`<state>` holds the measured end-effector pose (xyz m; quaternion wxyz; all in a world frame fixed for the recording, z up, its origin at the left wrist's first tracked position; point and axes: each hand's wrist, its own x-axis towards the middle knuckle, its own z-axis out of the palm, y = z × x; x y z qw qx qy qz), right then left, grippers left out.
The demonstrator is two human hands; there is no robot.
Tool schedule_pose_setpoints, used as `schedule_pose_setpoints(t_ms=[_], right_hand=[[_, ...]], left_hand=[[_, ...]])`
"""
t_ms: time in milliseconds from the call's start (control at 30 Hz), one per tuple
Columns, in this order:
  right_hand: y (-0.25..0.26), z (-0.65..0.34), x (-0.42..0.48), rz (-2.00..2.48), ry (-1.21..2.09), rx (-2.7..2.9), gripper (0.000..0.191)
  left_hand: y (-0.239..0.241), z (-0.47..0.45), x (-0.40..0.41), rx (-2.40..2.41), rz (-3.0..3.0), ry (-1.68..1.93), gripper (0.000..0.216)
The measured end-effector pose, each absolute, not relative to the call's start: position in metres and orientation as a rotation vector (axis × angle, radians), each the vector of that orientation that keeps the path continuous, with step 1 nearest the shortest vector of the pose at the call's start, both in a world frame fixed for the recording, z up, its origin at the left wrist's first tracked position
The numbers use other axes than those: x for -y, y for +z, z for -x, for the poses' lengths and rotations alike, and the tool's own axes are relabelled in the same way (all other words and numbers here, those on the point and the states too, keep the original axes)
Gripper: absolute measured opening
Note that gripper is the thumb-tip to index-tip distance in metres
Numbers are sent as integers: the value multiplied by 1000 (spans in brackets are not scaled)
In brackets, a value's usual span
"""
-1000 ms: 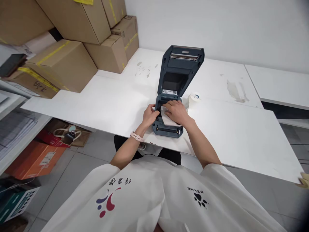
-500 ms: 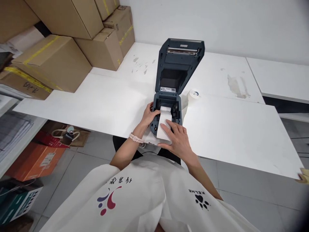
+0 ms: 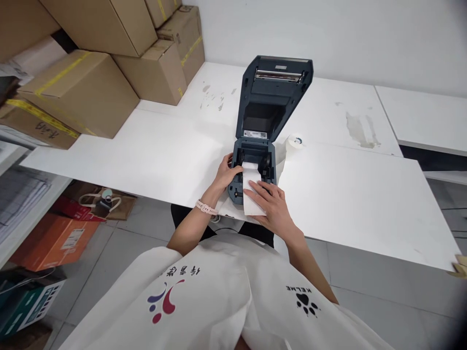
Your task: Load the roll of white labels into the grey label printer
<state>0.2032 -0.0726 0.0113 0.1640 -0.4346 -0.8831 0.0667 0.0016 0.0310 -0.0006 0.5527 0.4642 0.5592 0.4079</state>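
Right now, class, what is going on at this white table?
A person stands at the white table working on a small dark printer whose lid is swung up. The left hand grips the printer's left side. The right hand presses flat on the white paper strip drawn out over its front. A paper roll sits beside it.

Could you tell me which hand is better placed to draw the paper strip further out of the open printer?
The right hand: it lies flat on the paper strip, which runs out over the printer front. The left hand grips the printer's left side.
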Motion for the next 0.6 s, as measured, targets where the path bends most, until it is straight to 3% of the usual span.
schedule_pose_setpoints(t_ms=[600], right_hand=[[14, -201, 78, 1245, 273, 2489, 74]], left_hand=[[0, -2, -15, -1351, -1092, 967, 81]])
